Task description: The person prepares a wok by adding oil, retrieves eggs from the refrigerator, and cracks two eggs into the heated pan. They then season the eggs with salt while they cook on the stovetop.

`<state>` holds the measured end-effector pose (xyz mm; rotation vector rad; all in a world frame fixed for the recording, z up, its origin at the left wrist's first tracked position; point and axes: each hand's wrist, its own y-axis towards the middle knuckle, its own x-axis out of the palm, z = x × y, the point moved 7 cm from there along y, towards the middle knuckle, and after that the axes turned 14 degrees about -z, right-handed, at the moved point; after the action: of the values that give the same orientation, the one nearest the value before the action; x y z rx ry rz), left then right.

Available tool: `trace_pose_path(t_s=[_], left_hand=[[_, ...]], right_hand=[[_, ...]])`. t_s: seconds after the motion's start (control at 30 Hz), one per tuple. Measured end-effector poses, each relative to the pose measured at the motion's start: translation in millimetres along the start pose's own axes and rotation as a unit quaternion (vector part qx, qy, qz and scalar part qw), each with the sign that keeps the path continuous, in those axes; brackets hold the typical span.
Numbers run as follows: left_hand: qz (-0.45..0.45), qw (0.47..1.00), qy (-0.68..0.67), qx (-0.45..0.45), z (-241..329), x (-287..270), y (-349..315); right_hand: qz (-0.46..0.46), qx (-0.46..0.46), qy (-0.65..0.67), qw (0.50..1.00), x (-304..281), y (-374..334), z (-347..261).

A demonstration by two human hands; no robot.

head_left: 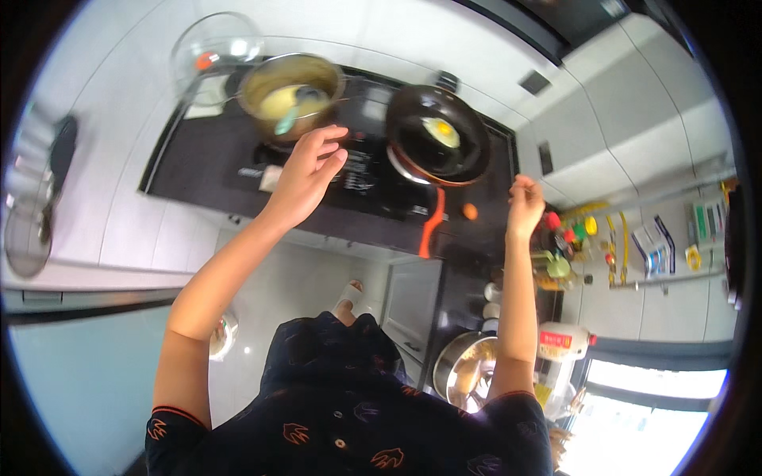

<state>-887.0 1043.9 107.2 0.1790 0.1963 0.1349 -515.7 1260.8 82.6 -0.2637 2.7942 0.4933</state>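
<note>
My left hand (304, 181) is raised over the stove (214, 151), fingers apart and holding nothing, just in front of a steel pot (294, 63). In that pot lie pale yellow food and a ladle with a green handle (286, 120). A black frying pan (405, 151) with an orange handle (431, 226) sits to the right, with a fried egg (441, 132) in it, yolk up. Right of the pan, my right hand (525, 208) is held up with its fingers pinched together; anything between them is too small to see. A brown egg (471, 212) rests on the counter between pan and right hand.
A glass lid (218, 55) stands against the wall at the back left. Seasoning bottles (559, 266) crowd the counter on the right, near a steel bowl (464, 361) and a white jug (563, 341). A rail (667, 282) with hanging items runs along the right wall.
</note>
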Motion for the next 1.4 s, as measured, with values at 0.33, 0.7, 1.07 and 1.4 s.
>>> trace_pose_path(t_s=[0.33, 0.7, 1.07, 1.4], left_hand=[[-0.104, 0.994, 0.029, -0.030, -18.2, 116.6, 123.1], [-0.106, 0.992, 0.034, -0.067, -41.9, 124.6, 119.7], [-0.192, 0.979, 0.003, -0.062, -40.8, 157.1, 112.8], [-0.199, 0.978, -0.006, -0.066, -41.0, 160.3, 109.4]], right_hand=[[-0.217, 0.166, -0.276, 0.922, -1.2, -11.8, 240.1], [-0.315, 0.097, -0.327, 0.886, 29.6, -33.9, 220.9], [-0.466, -0.133, -0.427, 0.763, 48.9, -162.0, 152.4], [-0.470, -0.071, -0.434, 0.765, 47.4, -176.5, 176.0]])
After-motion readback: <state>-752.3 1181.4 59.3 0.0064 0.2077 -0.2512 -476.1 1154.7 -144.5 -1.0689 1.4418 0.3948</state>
